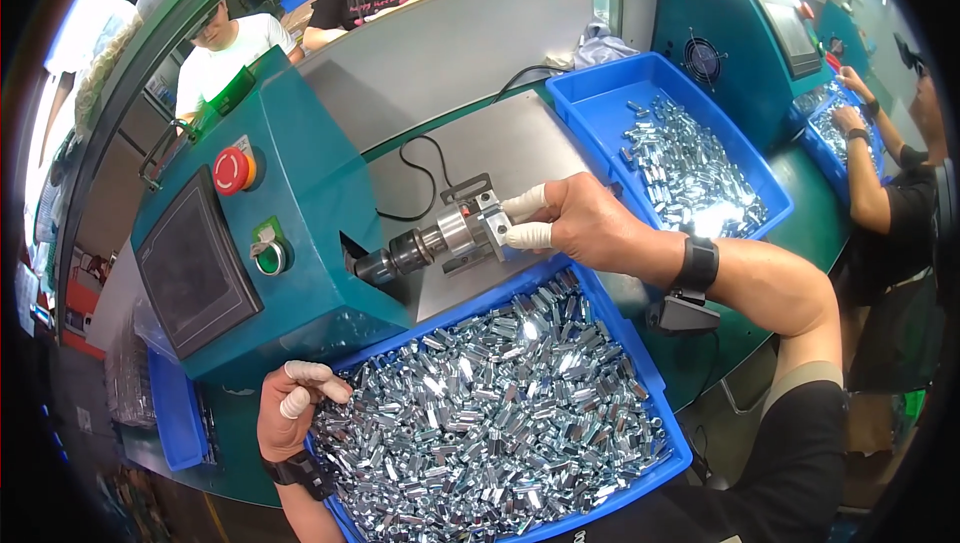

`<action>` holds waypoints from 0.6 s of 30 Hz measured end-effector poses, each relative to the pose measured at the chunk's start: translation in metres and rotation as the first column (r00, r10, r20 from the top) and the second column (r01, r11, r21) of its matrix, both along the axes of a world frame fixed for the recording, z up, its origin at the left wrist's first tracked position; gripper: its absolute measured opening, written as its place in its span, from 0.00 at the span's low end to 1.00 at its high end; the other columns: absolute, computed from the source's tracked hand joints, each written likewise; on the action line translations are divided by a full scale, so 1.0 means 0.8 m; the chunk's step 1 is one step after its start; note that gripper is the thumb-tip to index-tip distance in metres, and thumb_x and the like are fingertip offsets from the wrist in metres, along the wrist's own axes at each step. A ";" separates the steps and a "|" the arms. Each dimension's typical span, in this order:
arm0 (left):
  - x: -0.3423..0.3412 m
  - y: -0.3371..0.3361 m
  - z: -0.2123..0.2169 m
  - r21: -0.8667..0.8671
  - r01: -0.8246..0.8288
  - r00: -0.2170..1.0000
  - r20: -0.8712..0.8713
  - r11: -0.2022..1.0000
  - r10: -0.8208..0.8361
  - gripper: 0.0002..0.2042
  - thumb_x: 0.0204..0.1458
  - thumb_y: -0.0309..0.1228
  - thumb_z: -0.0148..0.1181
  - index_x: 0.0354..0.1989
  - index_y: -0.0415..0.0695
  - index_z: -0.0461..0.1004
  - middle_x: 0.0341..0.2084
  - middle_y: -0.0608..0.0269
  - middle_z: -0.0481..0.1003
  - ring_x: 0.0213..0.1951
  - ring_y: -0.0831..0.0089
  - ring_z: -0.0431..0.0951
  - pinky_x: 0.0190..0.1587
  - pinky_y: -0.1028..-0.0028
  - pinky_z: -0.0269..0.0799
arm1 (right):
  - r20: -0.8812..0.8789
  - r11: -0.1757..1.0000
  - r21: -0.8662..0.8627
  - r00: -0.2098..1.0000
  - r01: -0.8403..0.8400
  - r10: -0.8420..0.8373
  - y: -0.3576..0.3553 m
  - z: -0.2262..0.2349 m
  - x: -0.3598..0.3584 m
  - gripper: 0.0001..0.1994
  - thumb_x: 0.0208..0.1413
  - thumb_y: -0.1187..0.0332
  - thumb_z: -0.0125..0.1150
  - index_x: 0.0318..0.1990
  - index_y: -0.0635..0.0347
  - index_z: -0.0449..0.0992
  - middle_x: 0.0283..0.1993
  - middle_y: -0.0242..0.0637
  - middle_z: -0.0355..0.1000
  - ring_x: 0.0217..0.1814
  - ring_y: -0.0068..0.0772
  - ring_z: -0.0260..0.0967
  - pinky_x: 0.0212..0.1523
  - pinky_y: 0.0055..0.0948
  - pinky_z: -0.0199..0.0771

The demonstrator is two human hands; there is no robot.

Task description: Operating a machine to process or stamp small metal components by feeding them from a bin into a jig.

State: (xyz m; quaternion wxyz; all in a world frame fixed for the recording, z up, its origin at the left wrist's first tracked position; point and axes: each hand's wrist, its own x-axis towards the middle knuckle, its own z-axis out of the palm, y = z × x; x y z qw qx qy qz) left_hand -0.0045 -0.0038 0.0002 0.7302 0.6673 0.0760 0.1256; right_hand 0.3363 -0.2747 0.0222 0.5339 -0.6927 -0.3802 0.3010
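Observation:
White finger covers wrap several fingertips of both my hands. My right hand [600, 226] reaches to the steel clamping fixture [487, 226] of a green machine, thumb and forefinger bent against the block's near end. Any small part between those fingertips is hidden. In line with the fixture is a dark round spindle [392, 257] coming out of the machine housing. My left hand [290, 405] is curled at the left rim of a blue tray [655, 383] heaped with shiny hexagonal metal standoffs [490, 403]. What its fingers hold, if anything, cannot be made out.
A second blue tray [775, 205] with more metal pieces stands behind my right hand. The machine carries a red emergency button [233, 171], a green button [268, 259] and a dark screen [195, 261]. A black cable [437, 158] lies on the metal plate. Other people sit beyond and at right.

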 end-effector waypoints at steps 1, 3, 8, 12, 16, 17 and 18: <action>0.000 0.000 0.000 0.002 0.005 1.000 -0.004 1.000 -0.004 0.22 0.56 0.44 0.65 0.50 0.37 0.76 0.35 0.51 0.81 0.42 0.59 0.82 0.48 0.63 0.77 | -0.003 1.000 0.015 1.000 -0.016 0.016 0.001 0.000 0.000 0.17 0.58 0.66 0.68 0.51 0.68 0.80 0.35 0.39 0.80 0.35 0.20 0.70 0.37 0.25 0.73; 0.002 0.000 0.001 -0.004 -0.006 1.000 -0.003 1.000 0.006 0.22 0.56 0.44 0.66 0.49 0.37 0.76 0.34 0.50 0.81 0.41 0.59 0.82 0.48 0.63 0.77 | -0.010 0.999 0.033 1.000 -0.027 0.028 0.002 -0.002 0.001 0.17 0.58 0.66 0.68 0.50 0.68 0.80 0.35 0.39 0.80 0.34 0.20 0.70 0.36 0.25 0.72; 0.004 -0.005 0.003 0.025 -0.034 0.999 -0.006 0.999 0.035 0.23 0.56 0.46 0.65 0.48 0.37 0.75 0.31 0.52 0.81 0.37 0.62 0.81 0.46 0.64 0.76 | 0.060 0.999 0.033 0.997 -0.042 0.040 0.005 -0.005 0.002 0.18 0.57 0.68 0.69 0.52 0.70 0.79 0.39 0.40 0.81 0.40 0.22 0.74 0.43 0.24 0.75; 0.003 -0.004 -0.001 0.030 -0.041 0.999 0.004 0.999 0.041 0.23 0.56 0.46 0.65 0.47 0.37 0.75 0.31 0.52 0.81 0.36 0.62 0.81 0.44 0.64 0.76 | 0.154 0.998 0.026 0.987 -0.057 0.052 0.004 0.003 0.000 0.19 0.57 0.67 0.70 0.51 0.70 0.79 0.40 0.42 0.81 0.41 0.23 0.75 0.44 0.26 0.75; 0.004 -0.002 -0.002 0.032 -0.038 0.999 0.011 0.999 0.038 0.23 0.56 0.46 0.65 0.48 0.37 0.75 0.30 0.52 0.80 0.35 0.63 0.80 0.44 0.64 0.76 | 0.170 0.998 0.003 0.984 -0.058 0.057 0.005 0.006 -0.001 0.19 0.56 0.67 0.70 0.51 0.70 0.79 0.41 0.43 0.81 0.41 0.24 0.76 0.45 0.26 0.75; 0.004 -0.001 -0.002 0.032 -0.038 0.999 0.008 0.999 0.038 0.23 0.56 0.46 0.65 0.48 0.37 0.75 0.30 0.52 0.80 0.35 0.63 0.80 0.44 0.64 0.76 | 0.167 0.998 -0.004 0.984 -0.055 0.055 0.005 0.006 -0.002 0.18 0.56 0.67 0.70 0.51 0.70 0.79 0.41 0.43 0.81 0.42 0.25 0.76 0.45 0.26 0.75; 0.004 -0.001 -0.002 0.032 -0.037 0.999 0.009 0.999 0.037 0.23 0.56 0.46 0.65 0.48 0.37 0.75 0.30 0.52 0.80 0.35 0.62 0.80 0.43 0.64 0.76 | 0.164 0.999 -0.011 0.985 -0.052 0.053 0.005 0.006 -0.002 0.18 0.56 0.67 0.70 0.51 0.70 0.79 0.41 0.43 0.81 0.43 0.25 0.76 0.45 0.26 0.75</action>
